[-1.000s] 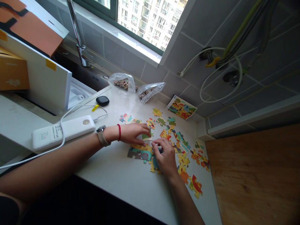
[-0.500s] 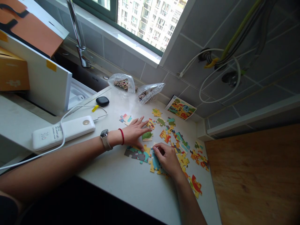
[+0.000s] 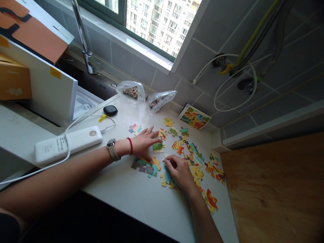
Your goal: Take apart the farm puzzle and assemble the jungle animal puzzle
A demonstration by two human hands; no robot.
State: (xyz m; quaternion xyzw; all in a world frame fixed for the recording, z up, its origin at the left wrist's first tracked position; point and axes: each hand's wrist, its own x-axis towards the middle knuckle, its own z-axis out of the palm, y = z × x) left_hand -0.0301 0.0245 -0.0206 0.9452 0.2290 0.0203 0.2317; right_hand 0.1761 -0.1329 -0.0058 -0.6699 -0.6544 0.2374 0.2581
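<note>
So far, only a small jigsaw section (image 3: 144, 167) and a cluster (image 3: 165, 179) are joined on the desk (image 3: 136, 206); most pieces (image 3: 177, 145) lie loose. The left hand (image 3: 143, 143) splays open, touching the section; the right hand (image 3: 180, 172) curls its fingers (image 3: 170, 163) over the cluster, grip unclear.

Left hand (image 3: 143, 143) is down on the counter (image 3: 131, 192) with a finger on a joined puzzle section (image 3: 144, 167). Right hand (image 3: 180, 172) is just right of that, over more joined pieces (image 3: 165, 179). Loose pieces (image 3: 197, 172) are spread out past it, two plastic bags (image 3: 131, 91) sit behind both hands, and a power bank (image 3: 68, 145) lies left of the left hand.
</note>
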